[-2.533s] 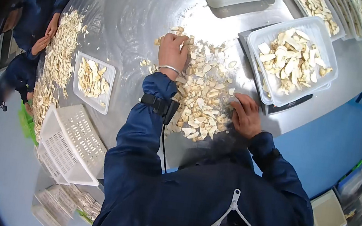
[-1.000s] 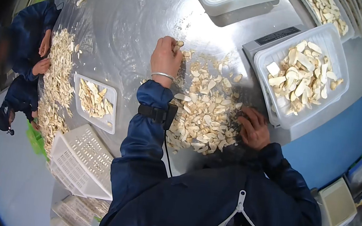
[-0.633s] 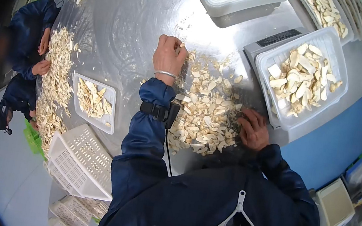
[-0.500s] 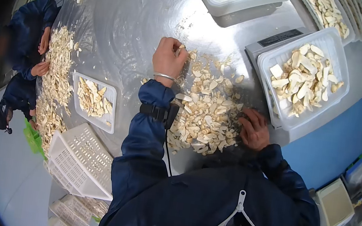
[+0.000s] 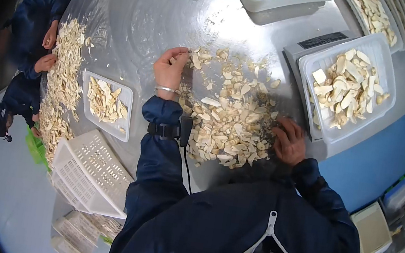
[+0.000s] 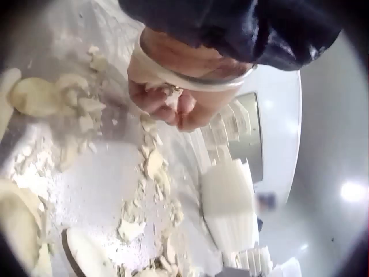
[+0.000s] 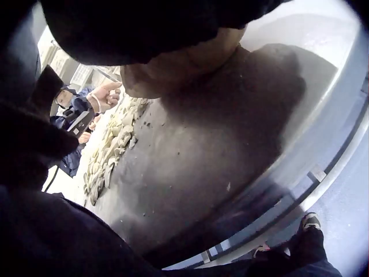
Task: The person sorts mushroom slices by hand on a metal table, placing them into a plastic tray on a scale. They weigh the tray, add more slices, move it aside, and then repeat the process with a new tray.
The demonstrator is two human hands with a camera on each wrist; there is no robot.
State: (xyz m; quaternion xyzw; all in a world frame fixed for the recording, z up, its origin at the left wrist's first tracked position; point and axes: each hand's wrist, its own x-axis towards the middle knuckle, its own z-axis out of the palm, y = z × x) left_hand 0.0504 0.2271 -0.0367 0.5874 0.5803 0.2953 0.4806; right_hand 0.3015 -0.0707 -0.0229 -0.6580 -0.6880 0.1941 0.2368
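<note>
Left hand [image 5: 169, 68] shifted out to the pile's far-left edge, fingers curled, pinching slices.
Right hand [image 5: 288, 140] rests with bent fingers on the near-right edge; grip unclear. Mushroom slices [image 5: 232, 115] lie on the table [image 5: 139, 21] between both hands.

The head view is bright and evenly lit from above, with white glare on the steel tabletop [image 5: 141, 11] toward 12 o'clock. Fisheye bending curves everything at the rim, and black vignette fills the corners. The left wrist view is washed out and soft, with a lamp flare at 4 o'clock. The right wrist view is dim, mostly shadow, blurred close up, brightest toward 1 o'clock.
</note>
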